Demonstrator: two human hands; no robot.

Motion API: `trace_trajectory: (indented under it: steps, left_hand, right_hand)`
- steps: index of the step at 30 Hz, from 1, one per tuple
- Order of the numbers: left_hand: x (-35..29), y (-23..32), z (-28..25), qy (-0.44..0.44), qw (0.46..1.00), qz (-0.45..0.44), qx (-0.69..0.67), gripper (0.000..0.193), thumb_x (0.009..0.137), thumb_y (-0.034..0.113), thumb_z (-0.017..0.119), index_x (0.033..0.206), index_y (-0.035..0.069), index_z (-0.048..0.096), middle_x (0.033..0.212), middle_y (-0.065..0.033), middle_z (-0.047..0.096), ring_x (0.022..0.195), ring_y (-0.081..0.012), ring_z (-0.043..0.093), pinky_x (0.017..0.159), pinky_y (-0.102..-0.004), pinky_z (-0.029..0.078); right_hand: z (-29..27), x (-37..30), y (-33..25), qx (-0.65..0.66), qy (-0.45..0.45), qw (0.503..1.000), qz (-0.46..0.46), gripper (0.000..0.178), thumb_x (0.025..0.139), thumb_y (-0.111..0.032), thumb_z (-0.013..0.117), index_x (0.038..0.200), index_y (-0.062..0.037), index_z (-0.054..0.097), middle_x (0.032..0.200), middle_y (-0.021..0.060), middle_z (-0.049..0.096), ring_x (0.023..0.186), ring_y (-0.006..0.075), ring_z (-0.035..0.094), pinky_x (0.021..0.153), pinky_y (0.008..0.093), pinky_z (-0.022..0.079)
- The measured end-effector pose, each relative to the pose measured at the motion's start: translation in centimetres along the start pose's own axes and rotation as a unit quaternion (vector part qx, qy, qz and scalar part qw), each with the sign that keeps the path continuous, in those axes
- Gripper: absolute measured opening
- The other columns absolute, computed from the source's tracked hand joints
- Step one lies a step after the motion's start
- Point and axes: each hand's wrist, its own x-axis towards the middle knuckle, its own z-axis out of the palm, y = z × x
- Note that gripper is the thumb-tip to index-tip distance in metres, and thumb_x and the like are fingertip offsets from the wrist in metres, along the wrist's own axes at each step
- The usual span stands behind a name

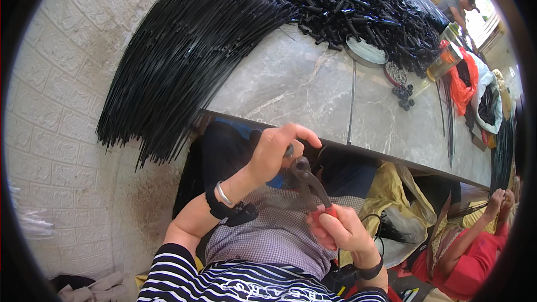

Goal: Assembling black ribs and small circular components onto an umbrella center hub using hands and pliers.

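Note:
My right hand (342, 229) is closed round the red-handled pliers (309, 185). Their dark metal jaws point up and away from me, right beside my left fingers. My left hand (274, 154) is bent at the fingers, with the index finger reaching out to the right. A small black piece (289, 150) shows between its fingers, partly covered by them. Both hands are over my lap, just short of the table's near edge. Whether the jaws grip anything cannot be made out.
On the grey marbled table (279, 78) lie a large bundle of thin black rods (184, 61), a heap of black tubes (358, 11), a round dish (366, 52), a bowl of small metal parts (395, 74) and several small black parts (404, 96). A person in red (470, 251) sits at right.

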Motion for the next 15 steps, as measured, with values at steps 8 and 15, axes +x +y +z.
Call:
trace_trajectory:
  steps: [8, 15]
  left_hand:
    - [2.1, 0.6, -2.3, -0.129, 0.985, 0.023, -0.116, 0.058, 0.092, 0.055, 0.048, 0.117, 0.003, 0.040, 0.059, 0.0009, 0.037, 0.051, -0.0071, 0.031, 0.048, -0.0228, 0.025]
    - [1.7, 1.3, -2.9, -0.108, 0.978, 0.030, -0.174, 0.036, 0.092, 0.033, 0.060, 0.108, 0.006, 0.041, 0.068, -0.0018, 0.040, 0.060, -0.0124, 0.038, 0.057, -0.0271, 0.033]
  right_hand:
    - [-3.7, 0.4, -3.6, -0.573, 0.299, 0.726, -0.236, 0.033, 0.085, -0.014, 0.061, 0.113, 0.0025, 0.056, 0.094, 0.0169, 0.055, 0.081, 0.0311, 0.058, 0.068, 0.0377, 0.048]
    - [-10.2, 3.5, -5.3, -0.739, 0.378, 0.542, -0.131, 0.045, 0.080, -0.027, 0.066, 0.115, 0.0008, 0.056, 0.107, 0.0146, 0.055, 0.104, 0.0330, 0.050, 0.087, 0.0380, 0.040]
